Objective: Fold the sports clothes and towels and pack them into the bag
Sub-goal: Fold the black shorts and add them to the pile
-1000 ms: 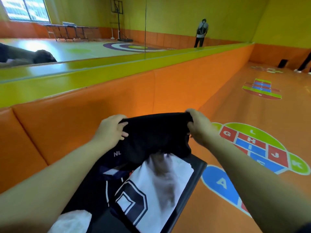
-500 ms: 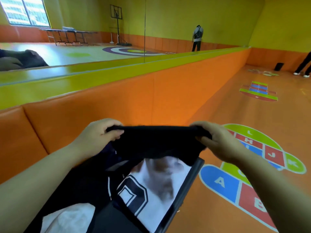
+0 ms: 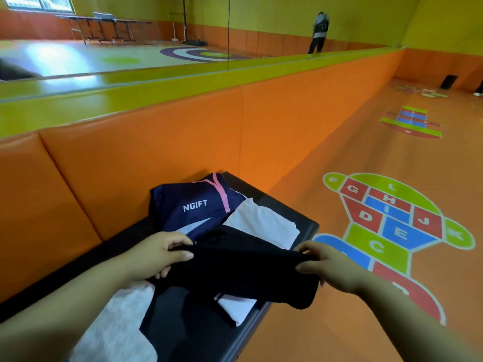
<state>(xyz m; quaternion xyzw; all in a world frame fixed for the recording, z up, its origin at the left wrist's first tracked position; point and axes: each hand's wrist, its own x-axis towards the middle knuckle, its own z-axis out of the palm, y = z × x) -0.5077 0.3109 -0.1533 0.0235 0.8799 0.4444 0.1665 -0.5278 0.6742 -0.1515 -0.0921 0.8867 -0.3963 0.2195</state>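
Broadly, an orange padded wall [image 3: 183, 131] runs from nine o'clock off toward one o'clock, and the orange floor [image 3: 339, 165] on its right carries a painted letter hopscotch [image 3: 392, 226] at about three o'clock. Against the foot of the wall stands a low black bench [image 3: 300, 218], with the laundry heaped on it. At twelve o'clock from the hands lies a navy jersey [image 3: 198, 205] with pink trim, loosely doubled but not neatly folded. Touching it toward one o'clock lies a white cloth [image 3: 264, 223], and at seven o'clock a grey towel [image 3: 117, 322] spreads over the bench's near end. The black garment [image 3: 240, 270] is in the middle, held just above the pile and stretched between the two hands, its lower edge sagging toward five o'clock. The left hand [image 3: 159, 254] pinches its top edge at nine o'clock, thumb on top and fingers curled under. The right hand [image 3: 329, 267] pinches the opposite end at three o'clock in the same way. Judging by that, the work is at an early stage: this looks like the first fold of the black piece, and nothing on the bench appears squarely folded. I cannot pick out a bag for certain, so all the packing is left. The dark shape beside the towel at six o'clock may be bench or bag; I cannot tell.
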